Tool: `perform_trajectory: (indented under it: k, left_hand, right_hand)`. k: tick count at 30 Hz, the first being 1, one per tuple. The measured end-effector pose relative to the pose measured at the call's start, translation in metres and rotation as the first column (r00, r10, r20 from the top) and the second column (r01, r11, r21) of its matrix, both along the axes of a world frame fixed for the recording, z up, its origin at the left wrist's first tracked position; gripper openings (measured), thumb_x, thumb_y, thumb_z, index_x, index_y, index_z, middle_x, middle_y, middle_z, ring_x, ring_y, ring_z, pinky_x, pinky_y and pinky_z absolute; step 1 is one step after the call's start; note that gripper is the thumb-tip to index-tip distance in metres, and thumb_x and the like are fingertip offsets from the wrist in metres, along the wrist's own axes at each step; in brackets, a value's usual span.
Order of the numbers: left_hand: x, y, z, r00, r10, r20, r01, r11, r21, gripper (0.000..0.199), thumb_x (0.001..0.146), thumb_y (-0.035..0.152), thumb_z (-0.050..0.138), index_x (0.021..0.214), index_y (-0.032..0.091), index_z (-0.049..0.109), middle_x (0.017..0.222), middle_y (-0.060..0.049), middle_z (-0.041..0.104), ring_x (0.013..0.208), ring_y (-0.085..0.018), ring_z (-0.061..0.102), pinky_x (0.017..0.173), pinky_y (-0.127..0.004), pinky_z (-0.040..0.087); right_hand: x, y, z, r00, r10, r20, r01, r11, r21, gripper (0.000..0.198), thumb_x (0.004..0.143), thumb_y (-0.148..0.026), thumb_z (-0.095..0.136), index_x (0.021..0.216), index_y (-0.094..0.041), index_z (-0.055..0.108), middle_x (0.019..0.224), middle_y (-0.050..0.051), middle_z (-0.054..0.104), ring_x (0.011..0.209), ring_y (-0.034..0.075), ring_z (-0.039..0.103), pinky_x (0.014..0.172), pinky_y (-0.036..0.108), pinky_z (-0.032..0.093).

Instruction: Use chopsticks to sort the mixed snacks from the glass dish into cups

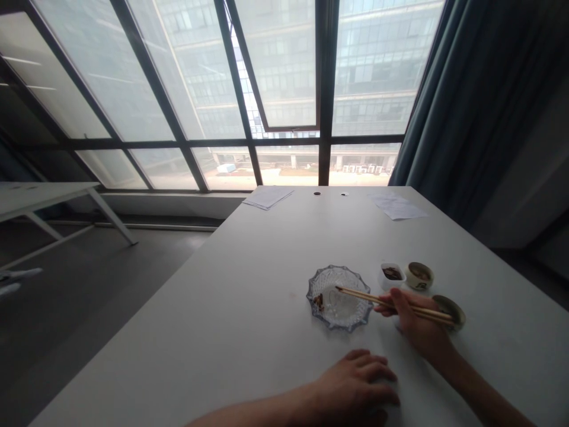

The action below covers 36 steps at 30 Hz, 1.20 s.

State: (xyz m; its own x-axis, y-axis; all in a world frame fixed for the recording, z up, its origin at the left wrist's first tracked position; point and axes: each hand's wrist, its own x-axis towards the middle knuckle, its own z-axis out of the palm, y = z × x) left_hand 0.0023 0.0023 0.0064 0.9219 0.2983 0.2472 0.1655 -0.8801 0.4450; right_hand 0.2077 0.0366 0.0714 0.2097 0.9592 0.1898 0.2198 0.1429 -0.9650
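Observation:
My right hand (415, 323) is closed around a pair of wooden chopsticks (368, 295). Their tips reach over a clear glass dish (365, 317) with a scalloped rim, and something small and dark shows at the tips. Several small brown pieces (319, 301) lie at the left side of the dish. My left hand (358, 382) rests on the table below the dish, fingers somewhat spread, holding nothing. Beyond the right hand stand a small white square cup (386, 282) with dark pieces in it and a round cream bowl (419, 284). Another round bowl (460, 314) is partly hidden behind the right hand.
The white table (249, 296) extends away toward the windows. Paper sheets lie at its far left (269, 197) and far right (398, 206). Two round holes pierce the far end. A blue curtain (444, 107) hangs at right, and another white table (48, 193) stands at left.

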Motion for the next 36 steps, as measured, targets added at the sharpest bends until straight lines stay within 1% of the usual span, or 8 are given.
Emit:
perform_trajectory:
  k: [5,8,13,17,20,24,29,36]
  left_hand:
    - [-0.001,-0.001,0.003,1.000,0.007,-0.015,-0.008,0.999,-0.038,0.029,0.099,0.038,0.049,0.123,0.026,0.059,0.140,-0.005,0.060,0.142,-0.022,0.043,0.121,-0.040,0.026]
    - [-0.002,-0.001,0.007,1.000,0.004,-0.022,-0.005,0.999,-0.042,0.029,0.099,0.038,0.047,0.123,0.026,0.059,0.141,-0.006,0.059,0.142,-0.022,0.043,0.122,-0.039,0.026]
    - [-0.002,-0.002,0.013,1.000,0.010,-0.024,-0.011,0.999,-0.049,0.029,0.099,0.036,0.048,0.123,0.025,0.059,0.141,-0.007,0.060,0.141,-0.021,0.043,0.121,-0.038,0.027]
    - [-0.001,-0.003,0.013,1.000,0.018,-0.020,-0.019,0.999,-0.040,0.028,0.098,0.036,0.049,0.123,0.026,0.059,0.140,-0.006,0.060,0.141,-0.020,0.044,0.121,-0.037,0.026]
    - [-0.001,-0.003,0.010,1.000,0.026,-0.009,-0.026,1.000,-0.006,0.028,0.099,0.037,0.048,0.121,0.024,0.059,0.139,-0.005,0.061,0.141,-0.019,0.044,0.121,-0.034,0.024]
    - [-0.001,-0.003,0.009,1.000,0.021,-0.019,-0.021,1.000,0.003,0.028,0.099,0.037,0.048,0.121,0.025,0.059,0.139,-0.005,0.061,0.141,-0.019,0.044,0.121,-0.034,0.024]
    - [-0.001,-0.002,0.005,1.000,0.026,-0.011,-0.026,1.000,0.005,0.029,0.100,0.040,0.047,0.121,0.025,0.059,0.138,-0.004,0.061,0.140,-0.020,0.044,0.121,-0.037,0.024]
    - [0.002,0.000,-0.007,1.000,0.006,0.020,-0.006,1.000,0.022,0.029,0.100,0.039,0.047,0.122,0.024,0.059,0.139,-0.004,0.061,0.139,-0.020,0.044,0.121,-0.036,0.024]
  right_hand:
    - [0.049,-0.004,0.035,0.964,-0.264,-0.010,0.264,0.959,0.108,0.042,0.085,-0.058,0.071,0.086,-0.017,0.077,0.075,0.011,0.078,0.063,0.025,0.077,0.062,0.030,0.065]
    - [0.075,-0.004,0.041,0.926,-0.378,0.018,0.372,0.917,0.143,0.041,0.086,-0.057,0.070,0.087,-0.016,0.077,0.073,0.010,0.078,0.060,0.023,0.076,0.059,0.029,0.064]
    - [0.099,-0.003,0.031,0.919,-0.394,0.031,0.389,0.915,0.112,0.040,0.084,-0.055,0.074,0.090,-0.016,0.077,0.072,0.009,0.078,0.059,0.023,0.075,0.058,0.030,0.064]
    - [0.095,-0.006,0.031,0.924,-0.382,0.014,0.379,0.919,0.114,0.040,0.084,-0.055,0.074,0.093,-0.017,0.077,0.074,0.009,0.078,0.061,0.024,0.076,0.058,0.030,0.065]
    - [0.076,-0.006,0.031,0.951,-0.310,-0.010,0.309,0.948,0.080,0.041,0.083,-0.057,0.074,0.091,-0.016,0.077,0.075,0.011,0.078,0.063,0.025,0.076,0.060,0.032,0.065]
    - [0.037,-0.003,0.017,0.997,-0.067,-0.031,0.067,0.998,-0.011,0.045,0.084,-0.060,0.071,0.088,-0.015,0.077,0.074,0.012,0.078,0.062,0.026,0.076,0.059,0.033,0.065]
    - [-0.011,0.004,-0.004,0.982,0.189,-0.029,-0.190,0.980,-0.063,0.047,0.088,-0.062,0.065,0.087,-0.017,0.076,0.074,0.011,0.078,0.066,0.026,0.077,0.064,0.035,0.064]
    - [-0.037,0.015,-0.016,0.973,0.173,-0.152,-0.193,0.973,-0.124,0.054,0.083,-0.068,0.067,0.087,-0.015,0.075,0.076,0.014,0.079,0.067,0.029,0.077,0.063,0.039,0.065]
